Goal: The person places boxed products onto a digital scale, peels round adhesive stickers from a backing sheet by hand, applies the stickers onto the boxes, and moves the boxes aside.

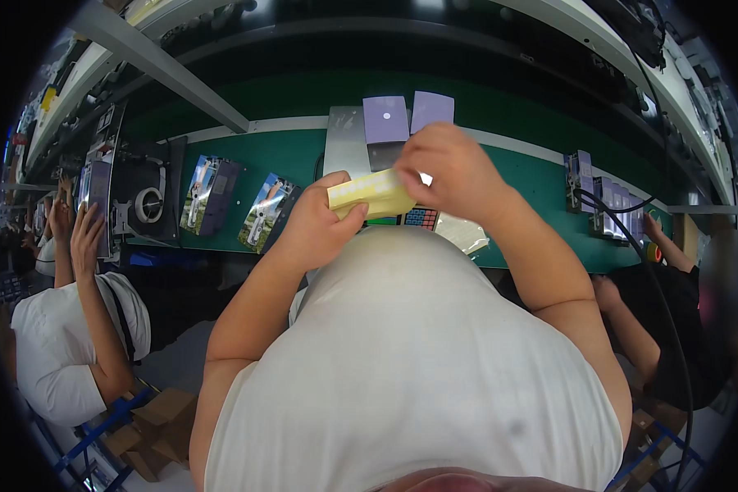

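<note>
My left hand (324,215) is closed around the left end of a yellow label sheet (369,194), with the thumb lying across its front. Rows of pale labels show on the sheet. My right hand (444,174) is at the sheet's right end, its fingers pinched together and slightly blurred; what they grip is too small to make out. A small white patch shows beside these fingers. Just beyond the hands, two lilac boxes (384,120) lie on a grey metal stand. Partly hidden below the sheet is a device with a keypad (421,217), next to a clear plastic bag (464,235).
Two picture-printed boxes (205,195) lie on the green table (517,234) to the left. Several lilac boxes (615,205) stand at the right, near a black cable (660,279). Co-workers sit on both sides, one with hands at a box. A shelf frame (168,61) hangs overhead.
</note>
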### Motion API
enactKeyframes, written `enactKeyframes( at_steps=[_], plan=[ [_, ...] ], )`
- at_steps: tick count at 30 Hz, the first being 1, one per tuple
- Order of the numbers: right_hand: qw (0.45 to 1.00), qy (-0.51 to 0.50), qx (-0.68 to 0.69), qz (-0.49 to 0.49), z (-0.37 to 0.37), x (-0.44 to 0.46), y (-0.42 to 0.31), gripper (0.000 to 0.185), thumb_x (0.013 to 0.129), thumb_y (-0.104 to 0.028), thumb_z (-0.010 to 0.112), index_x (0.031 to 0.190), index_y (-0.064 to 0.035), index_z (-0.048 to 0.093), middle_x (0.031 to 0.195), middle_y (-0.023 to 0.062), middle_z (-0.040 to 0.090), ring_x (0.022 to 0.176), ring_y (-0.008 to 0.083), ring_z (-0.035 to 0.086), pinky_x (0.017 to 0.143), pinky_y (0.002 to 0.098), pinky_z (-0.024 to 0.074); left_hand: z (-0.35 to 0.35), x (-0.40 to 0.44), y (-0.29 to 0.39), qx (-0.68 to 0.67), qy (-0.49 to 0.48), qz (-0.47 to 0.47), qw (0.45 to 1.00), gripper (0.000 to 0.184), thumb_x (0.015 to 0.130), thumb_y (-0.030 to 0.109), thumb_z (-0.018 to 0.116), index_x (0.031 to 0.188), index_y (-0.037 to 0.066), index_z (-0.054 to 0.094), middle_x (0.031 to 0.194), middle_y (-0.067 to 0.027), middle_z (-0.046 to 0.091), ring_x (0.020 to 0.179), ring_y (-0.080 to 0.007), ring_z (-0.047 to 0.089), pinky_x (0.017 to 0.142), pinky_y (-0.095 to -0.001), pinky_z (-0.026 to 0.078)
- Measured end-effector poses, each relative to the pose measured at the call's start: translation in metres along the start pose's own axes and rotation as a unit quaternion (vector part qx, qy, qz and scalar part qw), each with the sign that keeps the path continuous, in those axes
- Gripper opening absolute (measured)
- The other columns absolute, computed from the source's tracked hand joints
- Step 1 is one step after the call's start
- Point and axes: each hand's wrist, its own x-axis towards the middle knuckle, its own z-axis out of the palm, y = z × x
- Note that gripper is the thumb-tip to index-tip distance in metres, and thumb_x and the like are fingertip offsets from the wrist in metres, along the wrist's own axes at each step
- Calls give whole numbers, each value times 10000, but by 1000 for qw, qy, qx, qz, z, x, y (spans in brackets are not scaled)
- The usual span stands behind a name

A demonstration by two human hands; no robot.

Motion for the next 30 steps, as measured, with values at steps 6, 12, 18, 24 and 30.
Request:
enactKeyframes(
  at_steps=[6,12,18,24,30],
  plan=[
    [1000,8,-10,25,-10,-5,1,74,779,-90,788,836,-71,746,889,47,682,862,250,643,801,383,526,17,-6,-18,-100,64,-6,993,135,925,102,673,931,-22,621,781,-93,612,724,-177,607,690,-331,497],
    [999,-44,-3,-27,7,-14,-34,83,779,-89,787,850,-66,751,883,45,682,878,244,644,837,378,519,20,-11,3,-36,16,9,999,139,922,100,675,929,-29,625,803,-101,629,728,-182,618,687,-331,501],
    [996,-84,-19,-31,18,-2,-32,80,774,-77,779,847,-65,749,884,46,682,873,244,645,837,376,522,1,-6,3,20,-15,0,1000,135,920,96,672,925,-31,627,821,-112,644,729,-197,629,680,-337,501],
    [1000,-20,-14,-5,20,6,-3,68,771,-73,766,838,-67,752,891,55,687,862,246,649,820,377,534,-9,3,-12,32,-11,-7,999,162,918,116,677,947,-37,632,842,-132,662,742,-250,642,708,-356,515],
    [976,0,-194,100,3,13,74,65,774,-69,763,838,-59,759,904,63,701,868,266,659,830,376,539,-19,13,-32,2,-4,-63,998,226,916,131,687,1049,-47,648,931,-159,714,814,-275,682,779,-358,540]
  ],
)
